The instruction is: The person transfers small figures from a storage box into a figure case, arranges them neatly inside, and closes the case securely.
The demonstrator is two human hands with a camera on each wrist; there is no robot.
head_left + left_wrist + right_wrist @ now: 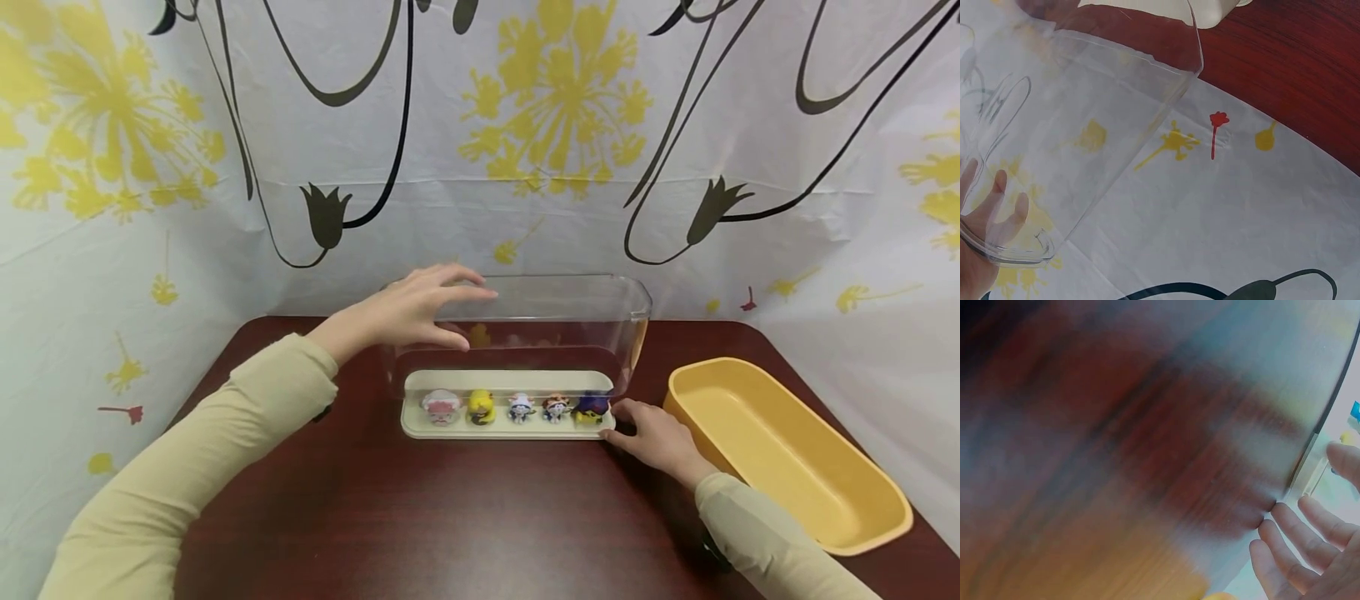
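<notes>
A clear plastic bin point(555, 297) stands at the cream tray point(510, 381); whether it rests on the tray or behind it I cannot tell. My left hand point(408, 308) is at the bin's left end, thumb and fingers spread. In the left wrist view the fingers point(999, 200) show through the clear wall near the rim. Several small toy figures stand in a row on the tray, among them a yellow one point(481, 407) and a dark blue and yellow one point(592, 407). My right hand point(654, 437) touches the tray's right end with fairly straight fingers point(1307, 534).
A yellow bin point(795, 458) lies at the right, beside my right forearm. The dark red-brown table point(450, 517) has rounded back corners. White cloth point(420, 225) with yellow and dark plant prints hangs behind and on both sides.
</notes>
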